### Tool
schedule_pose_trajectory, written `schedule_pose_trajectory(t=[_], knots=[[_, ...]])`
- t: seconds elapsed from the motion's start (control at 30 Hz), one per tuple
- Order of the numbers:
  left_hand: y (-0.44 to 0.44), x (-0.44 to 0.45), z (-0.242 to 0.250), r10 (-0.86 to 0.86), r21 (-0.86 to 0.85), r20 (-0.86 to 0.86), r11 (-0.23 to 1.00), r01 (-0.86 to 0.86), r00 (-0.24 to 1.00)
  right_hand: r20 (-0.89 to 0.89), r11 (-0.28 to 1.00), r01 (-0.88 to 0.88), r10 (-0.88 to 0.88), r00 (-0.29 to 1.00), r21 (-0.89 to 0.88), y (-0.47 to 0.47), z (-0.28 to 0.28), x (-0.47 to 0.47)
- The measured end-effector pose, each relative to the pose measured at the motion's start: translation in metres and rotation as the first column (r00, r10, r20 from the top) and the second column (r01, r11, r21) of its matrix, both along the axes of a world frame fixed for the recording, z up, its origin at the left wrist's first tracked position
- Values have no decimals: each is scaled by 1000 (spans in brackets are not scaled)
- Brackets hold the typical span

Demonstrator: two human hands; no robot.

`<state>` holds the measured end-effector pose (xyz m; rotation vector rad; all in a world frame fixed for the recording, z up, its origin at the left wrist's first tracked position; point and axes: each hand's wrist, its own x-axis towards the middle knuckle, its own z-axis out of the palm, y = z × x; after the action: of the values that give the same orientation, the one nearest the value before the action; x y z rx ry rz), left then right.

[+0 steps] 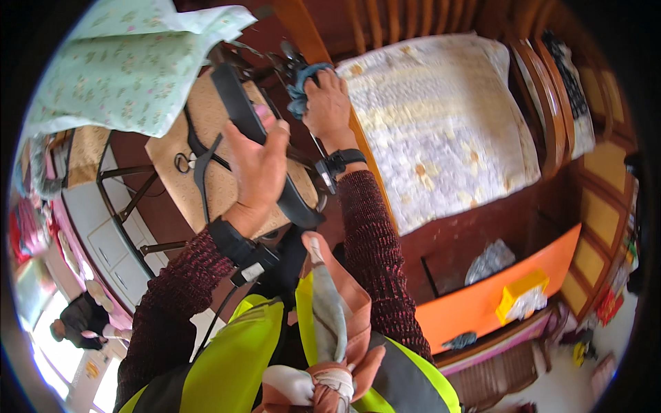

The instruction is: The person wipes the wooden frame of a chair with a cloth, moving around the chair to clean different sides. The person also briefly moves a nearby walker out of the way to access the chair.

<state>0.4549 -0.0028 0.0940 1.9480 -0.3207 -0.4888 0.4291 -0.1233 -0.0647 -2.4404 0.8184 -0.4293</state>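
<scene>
My left hand (pixel 261 173) grips a long black padded bar (pixel 235 95), which looks like an armrest. The fingers are partly hidden around it, and the bar slants across in front of me. A crumpled blue-grey cloth (pixel 298 98) is bunched under my right hand (pixel 329 103), beside a dark metal frame (pixel 292 54) and the wooden edge of a bench. What lies beneath the cloth is hidden. Under and to the left of the bar, a tan patterned seat or tabletop (pixel 173 155) carries a dark clothes hanger (pixel 201 178) and a small black loop (pixel 182 162).
Mint-green floral fabric (pixel 119 77) hangs at upper left. A wooden bench with a floral cushion (pixel 439 139) stands at right. Below it, an orange tabletop (pixel 465 315) holds a yellow tissue box (pixel 521 294). White drawers (pixel 113 248) and another person (pixel 82 322) are at left.
</scene>
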Motion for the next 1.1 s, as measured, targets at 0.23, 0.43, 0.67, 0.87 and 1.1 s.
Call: schedule_pose_trajectory(t=[0.23, 0.43, 0.67, 0.87, 1.1], knots=[[-2, 4, 2, -68, -1, 109, 998, 68, 992, 0, 995, 91, -91, 996, -44, 61, 25, -101], [3, 19, -15, -141, -11, 175, 989, 145, 974, -31, 967, 242, -245, 969, -83, 140, 26, -213], [8, 40, -21, -136, 79, 123, 989, 127, 983, 42, 811, 574, -581, 812, 114, 204, -23, -327], [10, 52, -16, -159, 167, -38, 972, 163, 987, 46, 592, 686, -770, 636, 423, 248, -69, -346], [7, 53, -11, -160, 193, -33, 968, 164, 987, 39, 185, 491, -955, 293, 852, 247, -134, -332]])
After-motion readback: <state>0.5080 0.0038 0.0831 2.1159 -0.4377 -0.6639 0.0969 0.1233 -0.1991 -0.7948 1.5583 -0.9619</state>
